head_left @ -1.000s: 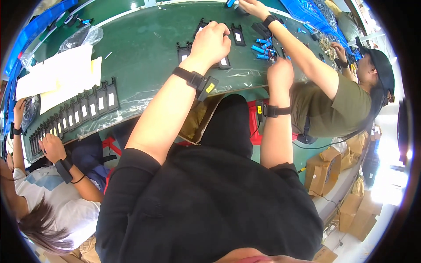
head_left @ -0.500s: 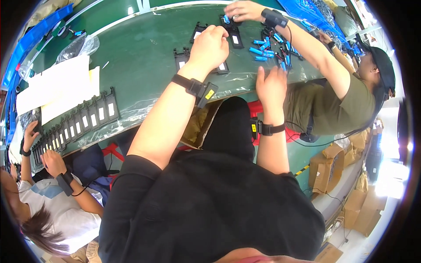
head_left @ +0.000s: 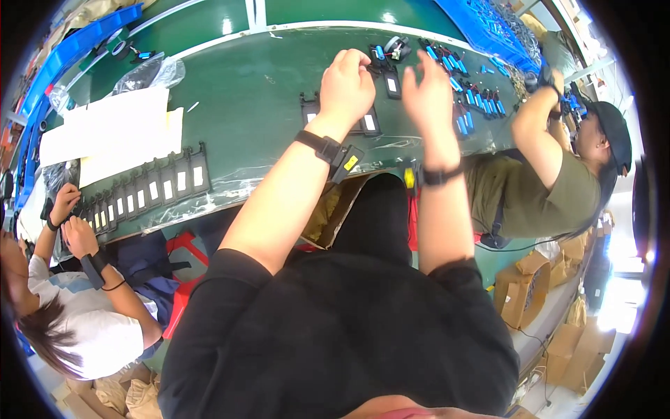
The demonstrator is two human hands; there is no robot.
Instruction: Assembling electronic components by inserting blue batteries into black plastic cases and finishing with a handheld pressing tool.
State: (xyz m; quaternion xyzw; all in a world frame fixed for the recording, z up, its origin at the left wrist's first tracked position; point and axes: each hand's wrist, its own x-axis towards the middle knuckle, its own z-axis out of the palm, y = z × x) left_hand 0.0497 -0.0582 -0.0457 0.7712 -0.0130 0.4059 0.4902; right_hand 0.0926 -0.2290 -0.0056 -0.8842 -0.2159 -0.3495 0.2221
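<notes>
My left hand (head_left: pixel 347 89) is above the table, its fingers curled inward; anything in them is hidden. Under and beside it lie flat black plastic cases with white labels, one showing left of the hand (head_left: pixel 310 106) and one right of it (head_left: pixel 369 123). My right hand (head_left: pixel 428 98) is raised with its fingers stretched out, next to another labelled black case (head_left: pixel 392 85) and the blue cylinders (head_left: pixel 477 99) with dark leads. Beyond the hands, a small blue cylinder (head_left: pixel 380 52) sits at a black case, beside a round grey-and-black object (head_left: pixel 398 47).
A row of labelled black cases (head_left: pixel 167 183) lines the green table's (head_left: pixel 244 91) left front edge, near white sheets (head_left: pixel 112 129). A co-worker (head_left: pixel 91 300) works at left, another (head_left: pixel 551 181) at right. A blue bin (head_left: pixel 481 31) stands at the far right.
My right hand has moved up and forward from the table's front edge. The right co-worker's arm has drawn back from the far cases. The view has shifted somewhat.
</notes>
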